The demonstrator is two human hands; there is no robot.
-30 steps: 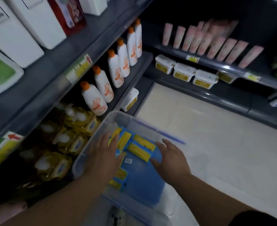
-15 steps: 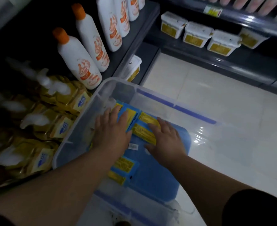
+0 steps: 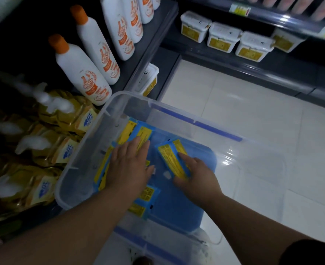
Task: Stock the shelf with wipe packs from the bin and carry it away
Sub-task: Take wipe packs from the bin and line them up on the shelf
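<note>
Lifting a pack from the clear plastic bin (image 3: 92, 150) at frame centre.
Your right hand (image 3: 196, 178) pinches one tilted blue-and-yellow wipe pack (image 3: 172, 159) by its edge, so it may slip; your left hand (image 3: 129, 165) lies flat on the other packs (image 3: 136, 131).

Clear plastic bin (image 3: 85, 169) is sitting on pale tiled floor (image 3: 253, 121), beside it dark shelf (image 3: 152, 35) carrying orange-capped white bottles (image 3: 83, 73) and yellow pouches (image 3: 43, 186).
</note>
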